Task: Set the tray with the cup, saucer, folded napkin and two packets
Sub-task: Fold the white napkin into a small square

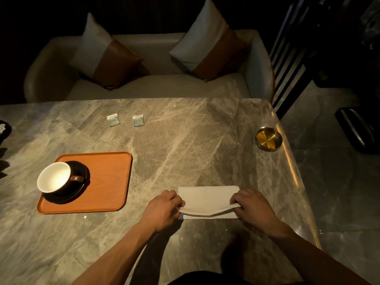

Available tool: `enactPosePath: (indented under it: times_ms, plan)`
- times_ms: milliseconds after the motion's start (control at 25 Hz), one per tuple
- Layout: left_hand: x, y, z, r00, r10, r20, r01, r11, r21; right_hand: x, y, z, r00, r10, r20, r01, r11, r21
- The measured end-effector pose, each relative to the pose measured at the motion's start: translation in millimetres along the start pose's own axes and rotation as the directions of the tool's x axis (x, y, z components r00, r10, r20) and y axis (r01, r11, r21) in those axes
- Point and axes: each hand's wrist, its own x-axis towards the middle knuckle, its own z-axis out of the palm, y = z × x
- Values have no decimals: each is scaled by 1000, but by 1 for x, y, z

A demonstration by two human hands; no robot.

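A white napkin (206, 197) lies on the marble table in front of me, its near flap lifted off the surface. My left hand (162, 208) pinches the flap's left corner and my right hand (251, 206) pinches its right corner. To the left sits an orange tray (107, 182). On the tray's left part stands a dark cup with a white inside (54, 177) on a black saucer (83, 187). Two small pale packets, one on the left (113, 119) and one on the right (138, 120), lie side by side farther back on the table.
A brass ashtray (267, 138) stands near the table's right edge, which carries a lit strip. Behind the table is a pale sofa (156, 87) with two white-and-brown cushions. A dark object (4, 128) pokes in at the far left edge.
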Motion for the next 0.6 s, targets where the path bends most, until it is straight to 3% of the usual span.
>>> enactPosePath:
  times_ms: [320,600]
  plan:
    - [-8,5,18,999,15,32,-17,998,60,-6,6,20,997,45,66,-44,999,-16]
    - [-15,5,26,998,12,-55,-9,998,55,-12,14,29,997,70,30,-69,997,-43]
